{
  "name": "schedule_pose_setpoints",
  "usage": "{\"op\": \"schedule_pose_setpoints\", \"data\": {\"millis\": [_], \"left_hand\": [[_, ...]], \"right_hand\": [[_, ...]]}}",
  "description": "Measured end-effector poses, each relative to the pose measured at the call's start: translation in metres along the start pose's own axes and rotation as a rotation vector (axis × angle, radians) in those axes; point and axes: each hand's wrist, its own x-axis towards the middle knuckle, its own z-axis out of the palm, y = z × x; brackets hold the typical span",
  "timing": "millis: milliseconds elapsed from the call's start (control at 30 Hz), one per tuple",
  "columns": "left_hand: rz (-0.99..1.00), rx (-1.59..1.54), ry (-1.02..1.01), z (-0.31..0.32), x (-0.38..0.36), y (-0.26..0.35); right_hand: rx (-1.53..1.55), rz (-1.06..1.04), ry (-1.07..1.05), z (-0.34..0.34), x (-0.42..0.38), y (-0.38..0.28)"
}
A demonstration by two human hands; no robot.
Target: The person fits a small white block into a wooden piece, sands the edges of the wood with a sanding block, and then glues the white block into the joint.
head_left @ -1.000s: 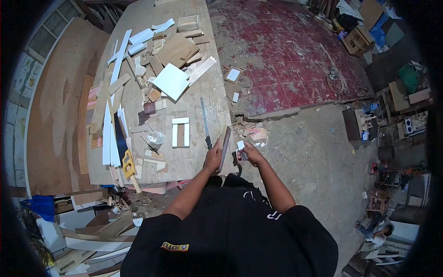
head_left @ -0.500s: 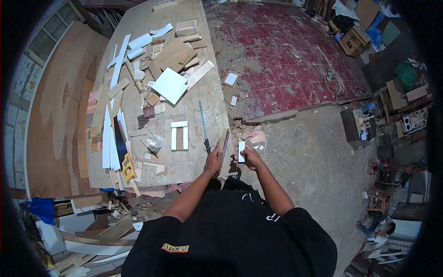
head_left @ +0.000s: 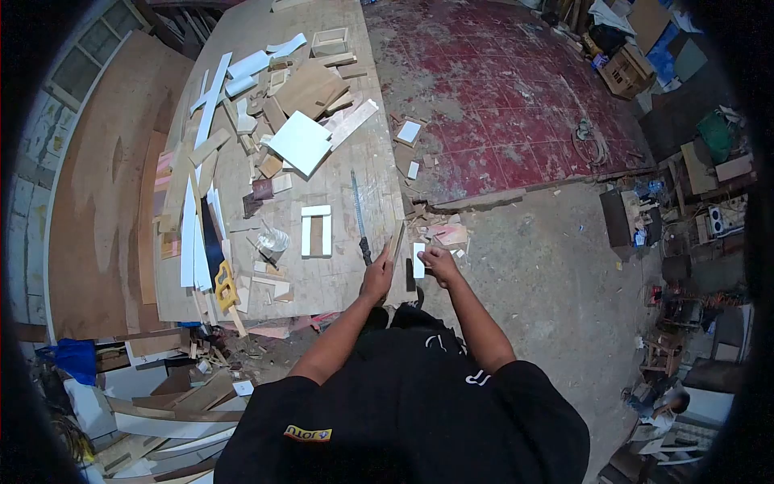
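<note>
At the table's right edge, my left hand (head_left: 378, 278) is closed around a narrow wooden strip (head_left: 396, 239) that stands on its edge. My right hand (head_left: 439, 266) pinches a small white rectangular piece (head_left: 418, 260) just beyond the table edge. A short dark piece (head_left: 410, 275) shows between the two hands; what bears it is unclear. Left of my left hand, a black-handled thin blade (head_left: 358, 206) lies on the table. Further left lies a small white-edged frame (head_left: 316, 231) with a brown middle.
The wooden table (head_left: 343, 274) carries a white square board (head_left: 300, 143), wood offcuts, a clear cup (head_left: 273, 239) and a yellow-handled saw (head_left: 225, 285). Scrap wood lies on the floor at lower left. A person (head_left: 666, 407) is at the far lower right.
My right hand and the white piece have shifted slightly, and the piece shows more of its white face. The dark piece between the hands has come into view. The camera view has moved a little.
</note>
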Motion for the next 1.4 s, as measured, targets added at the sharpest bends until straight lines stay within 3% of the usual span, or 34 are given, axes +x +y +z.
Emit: {"op": "schedule_pose_setpoints", "data": {"millis": [67,233,367,433,667,967,1067,1167,1267,1400], "left_hand": [[-0.059,0.012,-0.041,0.0,0.0,0.001],[0.092,-0.024,0.051,0.007,0.001,-0.009],[-0.041,0.013,-0.013,0.001,-0.001,0.003],[-0.086,0.01,-0.025,0.001,-0.001,0.003],[-0.034,0.011,0.008,0.004,0.001,-0.001],[-0.104,-0.004,-0.038,-0.003,0.0,0.007],[-0.172,0.014,-0.085,-0.006,0.002,0.007],[0.001,-0.032,0.003,0.003,0.002,-0.005],[0.081,0.03,0.016,0.005,0.001,-0.003],[-0.014,-0.036,-0.035,0.002,0.003,-0.003]], "right_hand": [[0.055,0.014,0.085,0.023,-0.012,-0.016],[0.042,0.031,0.132,0.04,0.008,0.002],[-0.063,0.001,0.026,0.042,0.012,0.002],[-0.094,0.107,-0.037,0.04,0.018,0.001],[-0.075,0.14,-0.151,0.033,0.017,-0.012],[-0.274,0.134,-0.314,0.031,0.043,-0.027],[-0.183,0.08,-0.203,0.031,0.047,-0.024],[-0.106,0.068,-0.134,0.031,0.05,-0.026],[-0.209,0.041,-0.099,0.032,0.048,-0.027],[-0.46,-0.1,-0.218,0.043,0.02,-0.01]]}}
